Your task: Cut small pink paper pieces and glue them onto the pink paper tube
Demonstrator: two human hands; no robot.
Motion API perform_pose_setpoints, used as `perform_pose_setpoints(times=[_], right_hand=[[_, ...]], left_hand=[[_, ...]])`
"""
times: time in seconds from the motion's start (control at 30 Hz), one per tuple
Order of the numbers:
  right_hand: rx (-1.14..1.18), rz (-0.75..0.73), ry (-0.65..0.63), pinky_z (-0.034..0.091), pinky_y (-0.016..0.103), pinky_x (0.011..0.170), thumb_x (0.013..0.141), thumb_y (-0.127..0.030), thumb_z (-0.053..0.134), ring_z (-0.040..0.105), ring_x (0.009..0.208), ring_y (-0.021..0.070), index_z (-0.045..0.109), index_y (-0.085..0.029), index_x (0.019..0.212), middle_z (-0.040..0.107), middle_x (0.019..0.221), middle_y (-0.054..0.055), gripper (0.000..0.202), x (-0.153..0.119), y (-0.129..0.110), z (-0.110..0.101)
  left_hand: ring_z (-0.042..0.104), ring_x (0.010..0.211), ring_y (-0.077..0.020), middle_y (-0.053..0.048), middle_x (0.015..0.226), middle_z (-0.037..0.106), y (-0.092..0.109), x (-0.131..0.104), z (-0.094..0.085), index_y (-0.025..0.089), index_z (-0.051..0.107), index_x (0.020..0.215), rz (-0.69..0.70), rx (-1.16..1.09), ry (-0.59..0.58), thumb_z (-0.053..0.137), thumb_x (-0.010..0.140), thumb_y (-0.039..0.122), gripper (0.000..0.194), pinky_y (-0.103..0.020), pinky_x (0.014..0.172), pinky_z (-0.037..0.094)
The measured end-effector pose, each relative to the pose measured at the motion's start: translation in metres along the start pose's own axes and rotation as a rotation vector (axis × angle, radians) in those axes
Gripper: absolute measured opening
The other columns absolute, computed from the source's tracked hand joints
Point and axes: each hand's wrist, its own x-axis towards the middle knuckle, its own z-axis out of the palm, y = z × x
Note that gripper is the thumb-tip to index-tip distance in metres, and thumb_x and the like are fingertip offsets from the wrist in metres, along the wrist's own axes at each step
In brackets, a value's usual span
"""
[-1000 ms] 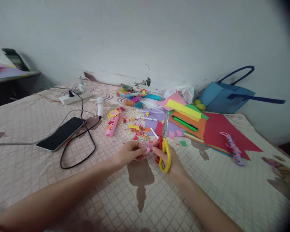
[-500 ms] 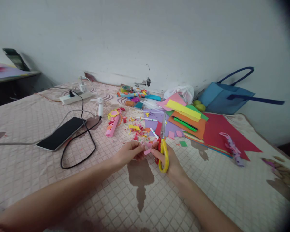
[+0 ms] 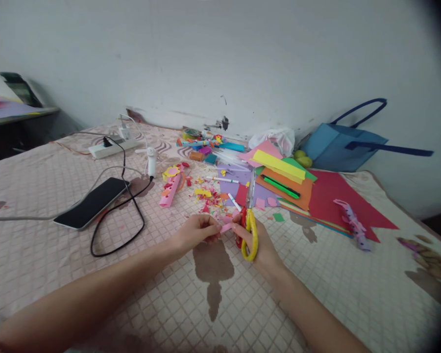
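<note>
Between my two hands is a small pink paper strip. My left hand pinches its left end, fingers closed. My right hand has thumb and finger at the strip's right end and also carries the scissors, which have yellow and red handles. Their blades point away from me, toward the paper pile, and look nearly closed. Just beyond my hands lie many small paper scraps in red, yellow and pink. A pink paper roll with a yellow flower rests to the left of the scraps.
Coloured sheets with a green cutter lie at the right, beside a decorated purple roll. A blue bag leans by the wall. At left are a phone, looping cables and a power strip.
The pink strip lies a little flatter between my fingers, and my right fingertips have shifted slightly on it. The scissors have tilted slightly. The view has shifted a little.
</note>
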Motion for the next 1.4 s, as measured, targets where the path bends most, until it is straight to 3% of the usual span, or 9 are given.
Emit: perform_pose_setpoints(times=[0.53, 0.83, 0.97, 1.23, 1.4], right_hand=[[-0.020, -0.014, -0.006, 0.030, 0.020, 0.041, 0.064, -0.032, 0.072, 0.039, 0.045, 0.0059, 0.055, -0.018, 0.075, 0.048, 0.058, -0.006, 0.025, 0.0004, 0.0005, -0.0005], [0.010, 0.022, -0.027, 0.029, 0.020, 0.038, 0.067, -0.041, 0.070, 0.039, 0.040, 0.0066, 0.052, -0.019, 0.075, 0.045, 0.052, -0.007, 0.030, -0.0003, 0.0009, 0.0003], [0.010, 0.015, -0.034, 0.031, 0.020, 0.040, 0.063, -0.036, 0.073, 0.041, 0.042, 0.0067, 0.054, -0.019, 0.075, 0.047, 0.054, -0.006, 0.029, -0.0005, 0.0000, 0.0011], [-0.004, 0.000, -0.032, 0.031, 0.020, 0.041, 0.066, -0.031, 0.071, 0.040, 0.044, 0.0065, 0.053, -0.019, 0.077, 0.048, 0.056, -0.006, 0.024, 0.0009, 0.0028, 0.0005], [0.016, 0.012, -0.037, 0.032, 0.019, 0.041, 0.066, -0.032, 0.071, 0.041, 0.045, 0.0066, 0.054, -0.019, 0.076, 0.047, 0.056, -0.006, 0.024, 0.0008, 0.0044, 0.0006]], left_hand=[[0.052, 0.055, -0.0090, 0.000, 0.060, 0.058, 0.0009, -0.0006, 0.0024, 0.014, 0.055, 0.069, -0.007, 0.004, 0.041, 0.061, 0.072, 0.044, 0.030, -0.023, 0.056, 0.041], [0.052, 0.054, -0.0087, 0.001, 0.060, 0.057, -0.0021, 0.0022, -0.0010, 0.014, 0.057, 0.067, 0.004, -0.006, 0.024, 0.066, 0.067, 0.041, 0.029, -0.022, 0.055, 0.041], [0.053, 0.055, -0.0090, 0.001, 0.059, 0.057, -0.0030, 0.0030, -0.0013, 0.014, 0.057, 0.067, -0.008, -0.016, 0.003, 0.065, 0.069, 0.040, 0.028, -0.022, 0.057, 0.041], [0.053, 0.054, -0.0094, -0.001, 0.062, 0.059, 0.0003, 0.0009, 0.0006, 0.013, 0.055, 0.068, -0.014, -0.036, 0.025, 0.056, 0.075, 0.050, 0.038, -0.024, 0.057, 0.043], [0.053, 0.055, -0.0089, 0.001, 0.059, 0.056, 0.0002, 0.0013, -0.0002, 0.013, 0.056, 0.068, -0.017, 0.010, 0.021, 0.065, 0.068, 0.043, 0.031, -0.022, 0.056, 0.041]])
